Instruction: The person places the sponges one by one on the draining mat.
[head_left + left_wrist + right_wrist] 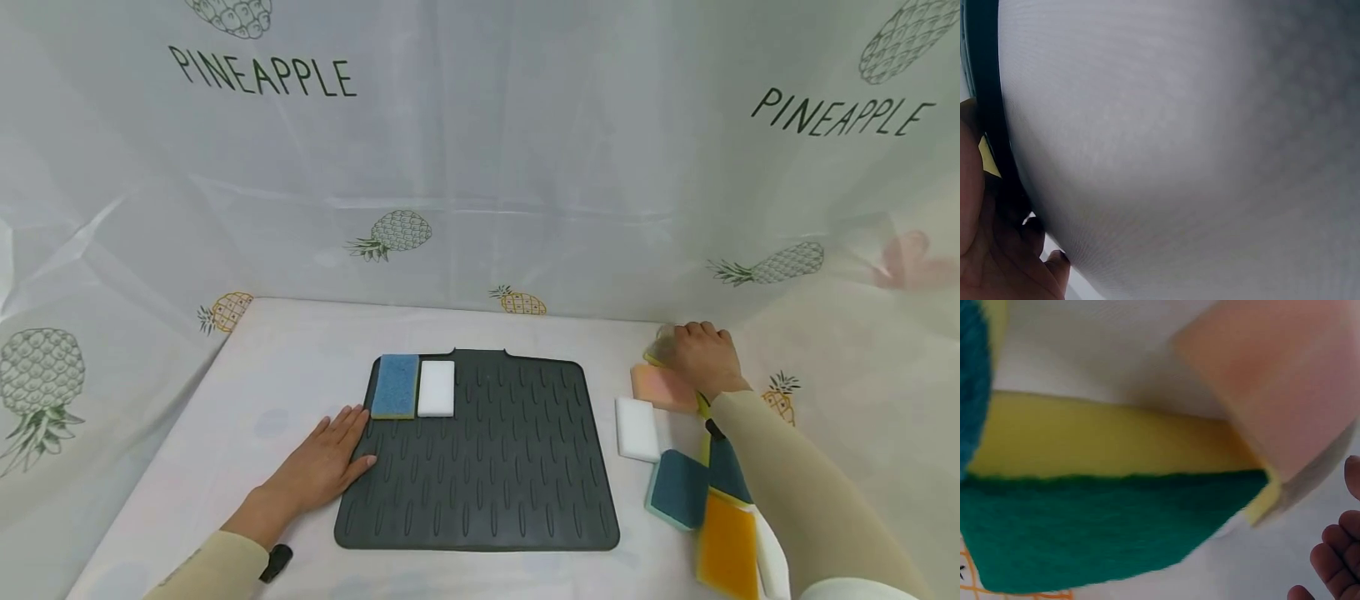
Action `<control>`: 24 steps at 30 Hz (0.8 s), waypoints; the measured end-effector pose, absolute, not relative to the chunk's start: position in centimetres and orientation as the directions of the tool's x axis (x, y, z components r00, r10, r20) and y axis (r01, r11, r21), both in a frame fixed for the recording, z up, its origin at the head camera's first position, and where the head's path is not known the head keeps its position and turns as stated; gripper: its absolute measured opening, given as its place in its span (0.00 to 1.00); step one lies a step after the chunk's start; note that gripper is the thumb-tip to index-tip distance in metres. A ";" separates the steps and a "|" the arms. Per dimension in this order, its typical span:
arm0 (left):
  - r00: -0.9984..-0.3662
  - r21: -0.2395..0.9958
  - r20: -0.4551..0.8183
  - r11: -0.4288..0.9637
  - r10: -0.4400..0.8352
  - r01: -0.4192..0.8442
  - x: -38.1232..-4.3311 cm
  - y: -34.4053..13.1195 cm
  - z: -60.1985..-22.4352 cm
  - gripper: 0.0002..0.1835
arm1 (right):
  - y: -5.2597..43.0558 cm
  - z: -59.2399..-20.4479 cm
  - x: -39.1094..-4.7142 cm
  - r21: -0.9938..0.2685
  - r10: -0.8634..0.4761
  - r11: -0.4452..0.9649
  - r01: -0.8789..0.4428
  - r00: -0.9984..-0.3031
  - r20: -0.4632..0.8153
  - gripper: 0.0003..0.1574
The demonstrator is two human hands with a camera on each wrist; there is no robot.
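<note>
My left hand (321, 463) lies with fingers extended against the left edge of a dark ribbed mat (495, 475), its thumb over the rim. On the mat's upper left, a blue sponge (395, 385) with a yellow underside lies beside a white sponge (437, 388). My right hand (705, 358) reaches to the far right, by a grey-and-yellow sponge (663, 343) behind a pink sponge (663, 387). In the right wrist view, the fingers (1335, 556) are loosely bent with nothing between them and the thumb, just beside the pink sponge (1297, 381) and the grey one.
Right of the mat lie another white sponge (637, 429), dark blue sponges (678, 487) and an orange sponge (727, 546). A green-and-yellow sponge (1104, 531) lies under the right wrist. A pineapple-printed sheet (465, 167) rises behind the table.
</note>
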State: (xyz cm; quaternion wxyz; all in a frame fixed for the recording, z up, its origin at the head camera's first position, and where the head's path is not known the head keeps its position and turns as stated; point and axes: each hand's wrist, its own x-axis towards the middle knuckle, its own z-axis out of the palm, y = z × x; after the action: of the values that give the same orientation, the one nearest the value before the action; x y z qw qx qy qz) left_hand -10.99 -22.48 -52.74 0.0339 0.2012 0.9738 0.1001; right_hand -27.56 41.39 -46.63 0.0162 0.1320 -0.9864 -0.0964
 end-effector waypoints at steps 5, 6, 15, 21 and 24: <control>-0.916 0.205 -0.021 0.898 0.401 0.388 -11.0 -22.6 -52.8 0.42 | 42.0 -46.7 -27.5 0.144 -0.189 0.971 -0.192 -0.981 -0.034 0.29; -0.916 0.205 -0.022 0.898 0.401 0.388 -11.0 -22.6 -52.9 0.41 | 42.0 -46.7 -27.5 0.131 -0.175 0.975 -0.177 -0.984 -0.028 0.30; -0.915 0.201 -0.011 0.897 0.403 0.393 -11.0 -22.5 -53.0 0.41 | 42.4 -46.3 -27.8 0.029 -0.071 0.997 -0.071 -0.997 -0.006 0.54; -0.915 0.204 -0.012 0.897 0.402 0.391 -10.9 -22.5 -53.0 0.41 | 43.0 -46.6 -28.0 0.036 -0.079 0.996 -0.080 -0.996 -0.046 0.59; -0.915 0.199 -0.006 0.897 0.404 0.395 -11.0 -22.6 -53.0 0.41 | 43.1 -46.7 -27.9 0.043 -0.099 0.994 -0.102 -0.993 -0.066 0.57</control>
State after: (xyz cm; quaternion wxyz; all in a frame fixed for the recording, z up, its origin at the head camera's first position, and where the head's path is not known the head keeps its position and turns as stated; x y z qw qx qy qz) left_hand -10.95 -22.60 -53.00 0.0235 0.2050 0.9736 0.0971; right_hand -27.92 43.08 -46.71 -0.0321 0.0504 -0.9979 -0.0231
